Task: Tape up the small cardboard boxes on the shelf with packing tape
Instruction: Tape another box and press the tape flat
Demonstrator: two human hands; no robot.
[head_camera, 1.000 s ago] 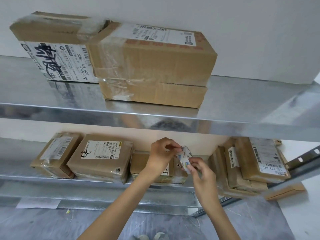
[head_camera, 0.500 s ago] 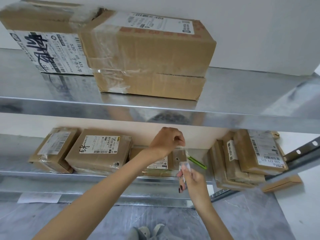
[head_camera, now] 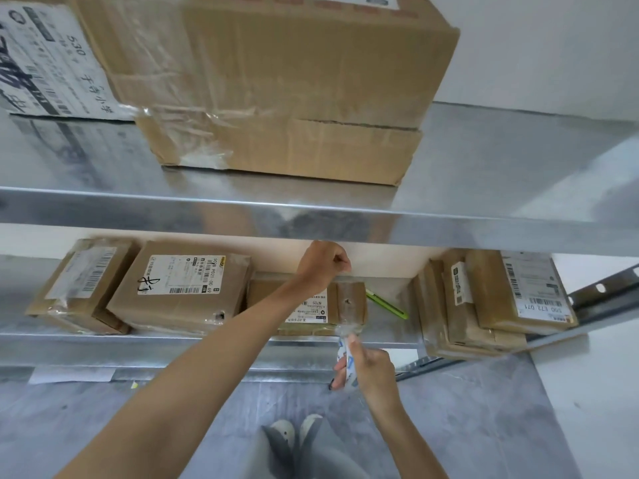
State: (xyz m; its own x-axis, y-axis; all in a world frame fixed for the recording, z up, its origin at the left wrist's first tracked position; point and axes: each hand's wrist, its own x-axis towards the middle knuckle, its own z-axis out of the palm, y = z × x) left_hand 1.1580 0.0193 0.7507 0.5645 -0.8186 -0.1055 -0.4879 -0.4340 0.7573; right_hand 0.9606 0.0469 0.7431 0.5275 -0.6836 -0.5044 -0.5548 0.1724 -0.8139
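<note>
A small cardboard box point(head_camera: 351, 307) lies on the lower metal shelf point(head_camera: 173, 342), partly behind my left forearm. A strip of clear packing tape point(head_camera: 346, 318) runs over its right end from back to front. My left hand point(head_camera: 321, 266) pinches the far end of the tape above the box's back edge. My right hand point(head_camera: 366, 369) grips the tape roll point(head_camera: 346, 361) just below the box's front edge, in front of the shelf lip.
Two taped boxes point(head_camera: 179, 285) lie left of the small one, a leaning stack point(head_camera: 484, 302) to the right. A green pen-like tool point(head_camera: 387, 304) lies on the shelf between. Large boxes point(head_camera: 283, 88) sit on the upper shelf point(head_camera: 311, 216) just above my left hand.
My hands moved apart, drawing tape out: the left went back over the box, the right came down with the roll below the shelf lip. The camera moved closer and tilted down.
</note>
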